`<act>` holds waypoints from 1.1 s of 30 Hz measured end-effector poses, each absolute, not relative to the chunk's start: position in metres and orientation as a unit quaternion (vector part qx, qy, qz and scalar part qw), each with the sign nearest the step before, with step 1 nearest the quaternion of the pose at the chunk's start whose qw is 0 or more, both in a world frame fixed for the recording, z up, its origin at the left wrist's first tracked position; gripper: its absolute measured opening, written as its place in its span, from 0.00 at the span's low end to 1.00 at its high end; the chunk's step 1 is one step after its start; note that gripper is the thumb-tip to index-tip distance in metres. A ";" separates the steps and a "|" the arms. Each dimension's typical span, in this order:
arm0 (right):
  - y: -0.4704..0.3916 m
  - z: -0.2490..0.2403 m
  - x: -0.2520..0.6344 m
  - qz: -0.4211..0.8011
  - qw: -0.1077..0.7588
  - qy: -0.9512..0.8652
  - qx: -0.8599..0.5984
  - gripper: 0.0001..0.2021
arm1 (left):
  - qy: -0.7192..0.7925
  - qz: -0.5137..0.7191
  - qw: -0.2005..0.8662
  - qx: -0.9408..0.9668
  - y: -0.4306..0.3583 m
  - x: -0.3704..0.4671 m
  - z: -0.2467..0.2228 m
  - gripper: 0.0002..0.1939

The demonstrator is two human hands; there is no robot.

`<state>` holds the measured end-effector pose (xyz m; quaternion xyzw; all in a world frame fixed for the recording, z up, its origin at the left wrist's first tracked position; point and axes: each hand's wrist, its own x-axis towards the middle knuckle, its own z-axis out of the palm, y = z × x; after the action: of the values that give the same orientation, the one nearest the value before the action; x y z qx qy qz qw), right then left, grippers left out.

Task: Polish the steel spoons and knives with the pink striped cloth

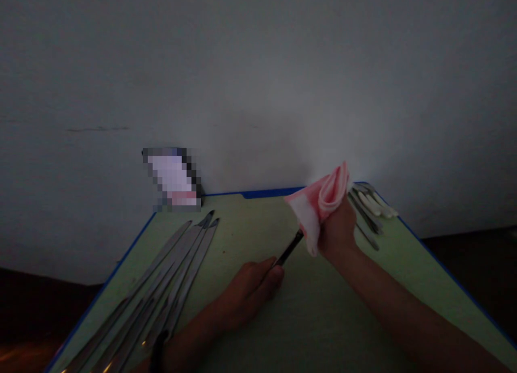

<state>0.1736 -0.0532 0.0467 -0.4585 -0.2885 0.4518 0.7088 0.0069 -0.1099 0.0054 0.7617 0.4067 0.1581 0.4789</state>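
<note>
My left hand [256, 289] is closed on one end of a thin dark utensil [290, 249], low over the middle of the table. A pink and white cloth [319, 200] is bunched in my right hand [339, 227], and the utensil's other end disappears under it. The fingers of my right hand are mostly hidden by the cloth. Several metal knives [173, 276] lie in a fan on the left side, partly behind my left wrist. More cutlery [365, 214], some with white handles, lies at the back right, beyond my right hand.
The pale green table [242, 227] has a blue edge and stands against a grey wall [250, 82]. A phone-like device [173, 179] with a blurred, lit screen leans on the wall at the back left corner. A dark band is around my left wrist.
</note>
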 end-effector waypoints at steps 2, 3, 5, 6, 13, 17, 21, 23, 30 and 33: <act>-0.063 0.042 0.161 0.434 0.712 -0.278 -0.477 0.20 | 0.410 0.172 0.485 0.753 -0.110 0.007 0.004 0.19; -0.067 0.039 0.155 0.441 0.701 -0.285 -0.482 0.20 | 0.413 0.180 0.485 0.749 -0.110 0.007 0.004 0.19; -0.074 0.032 0.146 0.470 0.667 -0.311 -0.488 0.22 | 0.418 0.194 0.484 0.744 -0.109 0.007 0.002 0.19; -0.077 0.029 0.144 0.482 0.655 -0.318 -0.488 0.23 | 0.418 0.198 0.485 0.742 -0.109 0.007 0.001 0.19; -0.064 0.025 0.149 0.559 0.670 -0.278 -0.403 0.18 | 0.418 0.188 0.465 0.758 -0.108 0.009 0.004 0.15; -0.051 0.046 0.163 0.629 0.667 -0.228 -0.328 0.14 | 0.376 0.169 0.444 0.796 -0.111 0.007 0.009 0.11; -0.040 0.059 0.178 0.635 0.669 -0.209 -0.324 0.11 | 0.355 0.165 0.449 0.803 -0.113 0.006 0.010 0.15; -0.035 0.061 0.182 0.612 0.691 -0.216 -0.318 0.11 | 0.346 0.181 0.459 0.798 -0.112 0.007 0.008 0.15; -0.036 0.053 0.176 0.616 0.677 -0.256 -0.311 0.15 | 0.392 0.254 0.549 0.693 -0.108 0.009 -0.004 0.17; -0.036 0.042 0.174 0.628 0.642 -0.265 -0.350 0.13 | 0.400 0.280 0.571 0.660 -0.106 0.009 -0.004 0.16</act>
<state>0.1736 -0.0357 0.0424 -0.3501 -0.2654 0.6284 0.6420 0.0089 -0.1064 -0.0045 0.6599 0.3996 0.2800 0.5713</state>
